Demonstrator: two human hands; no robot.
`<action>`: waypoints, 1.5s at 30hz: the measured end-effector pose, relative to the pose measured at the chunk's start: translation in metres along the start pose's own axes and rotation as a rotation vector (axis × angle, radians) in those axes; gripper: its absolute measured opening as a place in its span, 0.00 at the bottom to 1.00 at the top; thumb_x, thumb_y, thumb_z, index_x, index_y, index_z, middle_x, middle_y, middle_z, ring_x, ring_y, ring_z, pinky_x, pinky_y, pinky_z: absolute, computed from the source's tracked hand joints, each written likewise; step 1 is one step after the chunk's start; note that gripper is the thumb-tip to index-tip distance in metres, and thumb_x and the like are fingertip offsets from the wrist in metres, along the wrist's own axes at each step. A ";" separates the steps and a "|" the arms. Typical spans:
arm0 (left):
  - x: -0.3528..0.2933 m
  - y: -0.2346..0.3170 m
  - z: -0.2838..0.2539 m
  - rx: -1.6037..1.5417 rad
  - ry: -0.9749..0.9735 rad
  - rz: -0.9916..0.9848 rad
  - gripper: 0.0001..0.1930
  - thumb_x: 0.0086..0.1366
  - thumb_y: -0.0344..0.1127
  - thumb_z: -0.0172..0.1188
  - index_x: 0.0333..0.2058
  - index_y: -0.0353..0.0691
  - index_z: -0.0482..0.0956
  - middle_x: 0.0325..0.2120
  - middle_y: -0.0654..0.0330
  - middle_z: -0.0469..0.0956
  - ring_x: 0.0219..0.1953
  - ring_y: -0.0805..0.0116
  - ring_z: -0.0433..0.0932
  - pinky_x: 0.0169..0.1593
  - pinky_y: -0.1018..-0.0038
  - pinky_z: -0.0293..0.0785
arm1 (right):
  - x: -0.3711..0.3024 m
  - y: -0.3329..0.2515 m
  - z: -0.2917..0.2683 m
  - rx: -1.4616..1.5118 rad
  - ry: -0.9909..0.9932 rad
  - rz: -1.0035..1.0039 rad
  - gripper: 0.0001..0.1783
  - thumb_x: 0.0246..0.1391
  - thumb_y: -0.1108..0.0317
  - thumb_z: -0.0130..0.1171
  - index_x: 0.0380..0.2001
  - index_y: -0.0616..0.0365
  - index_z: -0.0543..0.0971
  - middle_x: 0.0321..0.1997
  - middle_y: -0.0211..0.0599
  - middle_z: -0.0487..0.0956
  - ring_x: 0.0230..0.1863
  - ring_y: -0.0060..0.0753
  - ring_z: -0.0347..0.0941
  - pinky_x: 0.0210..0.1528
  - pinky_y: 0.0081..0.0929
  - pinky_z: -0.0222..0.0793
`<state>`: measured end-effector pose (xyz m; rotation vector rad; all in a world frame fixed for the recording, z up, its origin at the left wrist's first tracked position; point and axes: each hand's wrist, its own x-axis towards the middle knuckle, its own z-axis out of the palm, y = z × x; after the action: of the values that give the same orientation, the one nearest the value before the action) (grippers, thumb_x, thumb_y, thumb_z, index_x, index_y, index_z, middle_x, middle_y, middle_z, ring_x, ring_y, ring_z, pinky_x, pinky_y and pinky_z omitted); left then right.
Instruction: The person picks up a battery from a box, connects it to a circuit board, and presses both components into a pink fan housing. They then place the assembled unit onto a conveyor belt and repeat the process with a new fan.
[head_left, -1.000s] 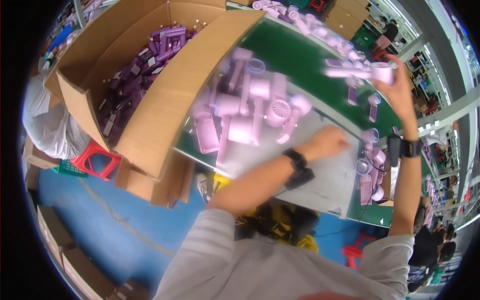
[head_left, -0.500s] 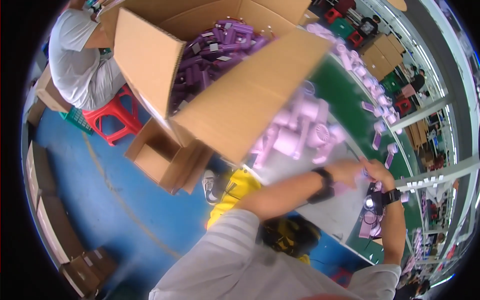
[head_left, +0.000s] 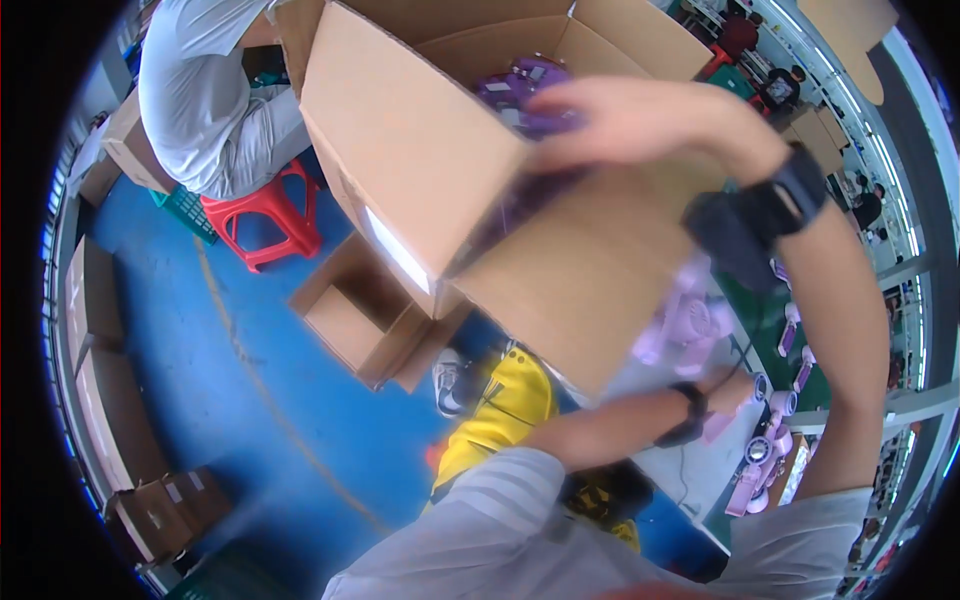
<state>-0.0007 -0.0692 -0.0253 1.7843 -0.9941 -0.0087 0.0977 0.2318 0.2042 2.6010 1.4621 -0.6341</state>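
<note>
My right hand (head_left: pixel 620 115) reaches over the rim of a large open cardboard box (head_left: pixel 420 170) and hovers on the purple plastic parts (head_left: pixel 520 85) inside it. The hand is blurred, so its grip cannot be made out. A black watch sits on that wrist. My left hand (head_left: pixel 735 392), also with a black wrist strap, rests at the table edge among pink plastic parts (head_left: pixel 690 320), partly hidden behind the box flap.
A person in grey sits on a red stool (head_left: pixel 265 215) at the upper left. A small open carton (head_left: pixel 350 320) lies on the blue floor, and more cartons (head_left: pixel 100 330) line the left. More pink parts (head_left: pixel 760 460) lie on the table.
My right hand has swung from the table side across to the big box. The view has turned left, showing more floor. My left hand has stayed at the table.
</note>
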 end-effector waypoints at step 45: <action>0.039 -0.145 0.149 -0.805 0.240 0.202 0.11 0.49 0.28 0.62 0.34 0.38 0.81 0.33 0.48 0.80 0.38 0.48 0.79 0.42 0.57 0.74 | 0.099 -0.027 0.094 -0.061 0.036 -0.322 0.16 0.53 0.64 0.53 0.41 0.61 0.80 0.41 0.48 0.81 0.43 0.50 0.78 0.44 0.42 0.74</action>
<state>0.0487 -0.1931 -0.1898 0.9227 -0.8274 -0.0585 0.0909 0.2992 0.0832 2.3624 1.9003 -0.5623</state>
